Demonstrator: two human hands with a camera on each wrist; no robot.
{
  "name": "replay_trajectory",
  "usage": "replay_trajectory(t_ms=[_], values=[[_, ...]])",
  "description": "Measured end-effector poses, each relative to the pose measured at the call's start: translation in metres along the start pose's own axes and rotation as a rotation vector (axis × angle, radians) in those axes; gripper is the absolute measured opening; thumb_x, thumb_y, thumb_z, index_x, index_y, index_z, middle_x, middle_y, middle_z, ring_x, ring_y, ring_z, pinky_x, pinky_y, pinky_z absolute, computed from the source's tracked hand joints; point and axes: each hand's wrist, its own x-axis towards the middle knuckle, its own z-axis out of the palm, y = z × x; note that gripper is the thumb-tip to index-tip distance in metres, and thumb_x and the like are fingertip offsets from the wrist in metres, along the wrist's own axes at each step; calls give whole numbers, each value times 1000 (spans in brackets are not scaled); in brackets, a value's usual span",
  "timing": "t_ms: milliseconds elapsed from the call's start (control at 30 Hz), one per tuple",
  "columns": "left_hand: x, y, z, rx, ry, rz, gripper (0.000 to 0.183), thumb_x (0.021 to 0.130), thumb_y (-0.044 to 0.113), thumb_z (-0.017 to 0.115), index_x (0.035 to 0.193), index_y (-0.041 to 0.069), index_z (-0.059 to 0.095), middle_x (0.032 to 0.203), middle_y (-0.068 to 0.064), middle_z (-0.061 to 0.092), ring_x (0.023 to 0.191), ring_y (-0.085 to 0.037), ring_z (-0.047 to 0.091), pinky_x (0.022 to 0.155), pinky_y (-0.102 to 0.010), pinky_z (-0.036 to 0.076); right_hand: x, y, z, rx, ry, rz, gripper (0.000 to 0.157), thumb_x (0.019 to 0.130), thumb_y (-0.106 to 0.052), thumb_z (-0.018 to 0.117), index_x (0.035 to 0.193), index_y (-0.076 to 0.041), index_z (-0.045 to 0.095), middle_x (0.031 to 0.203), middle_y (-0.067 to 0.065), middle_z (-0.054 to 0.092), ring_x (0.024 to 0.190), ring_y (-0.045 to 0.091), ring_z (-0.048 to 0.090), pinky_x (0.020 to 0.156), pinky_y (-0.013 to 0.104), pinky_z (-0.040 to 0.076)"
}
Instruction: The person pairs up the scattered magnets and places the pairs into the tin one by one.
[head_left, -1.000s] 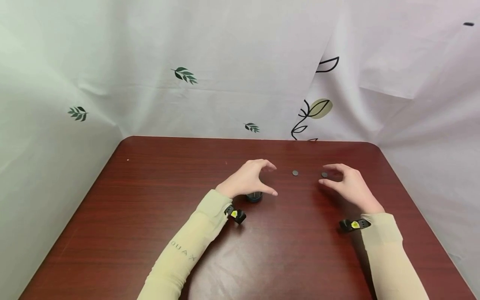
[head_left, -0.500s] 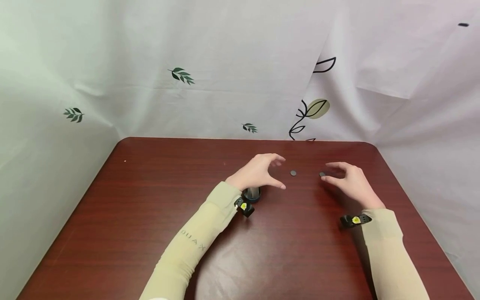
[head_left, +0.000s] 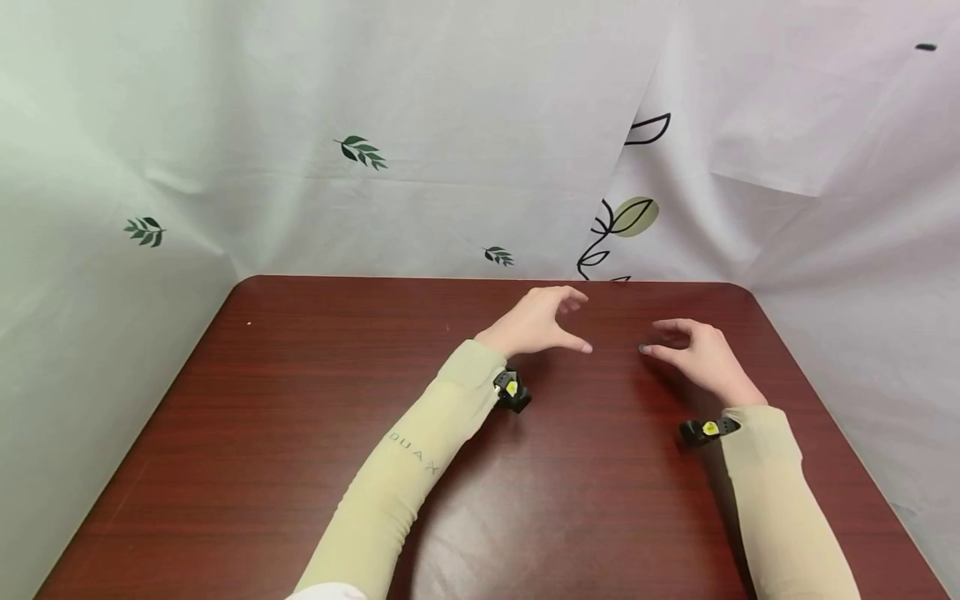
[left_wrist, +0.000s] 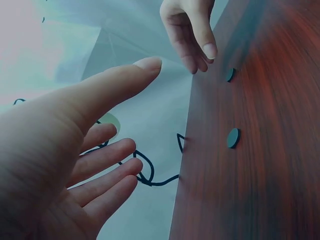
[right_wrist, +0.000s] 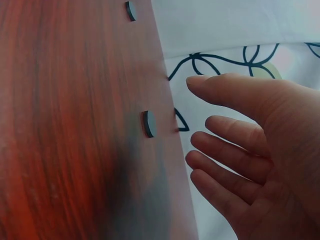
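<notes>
My left hand (head_left: 534, 323) hovers above the far part of the table with fingers spread apart from the thumb, holding nothing. Opposite it, my right hand (head_left: 703, 357) is likewise held over the table in a relaxed curve, nothing in its grasp. Two small dark flat discs lie on the wood. The right disc (head_left: 642, 348) peeks out beside the right thumb tip; the right wrist view shows this disc (right_wrist: 149, 124) apart from the fingers. The left disc (left_wrist: 233, 138) appears in the left wrist view, while the left thumb hides it from the head camera.
The reddish-brown wooden table (head_left: 300, 400) has rounded far corners. White cloth (head_left: 450, 125) with leaf prints hangs behind it and along both sides. Each wrist carries a black strap camera, the left camera (head_left: 513, 390) and the right camera (head_left: 708, 430).
My left hand has moved forward and right, over the left disc. A dark-based, clear object near the left wrist is now covered by that arm. The right hand has shifted only slightly.
</notes>
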Motion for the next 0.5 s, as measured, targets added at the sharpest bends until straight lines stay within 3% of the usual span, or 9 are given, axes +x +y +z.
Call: replay_trajectory(t_ms=[500], values=[[23,-7,26,66,-54,-71,71,79,29,91,137,4,59,131,-11,64,117,-17,60,94,-18,44,8,4,2,15,-50,18,51,91,-27,80,128,4,66,115,23,70,99,35,71,89,52,53]])
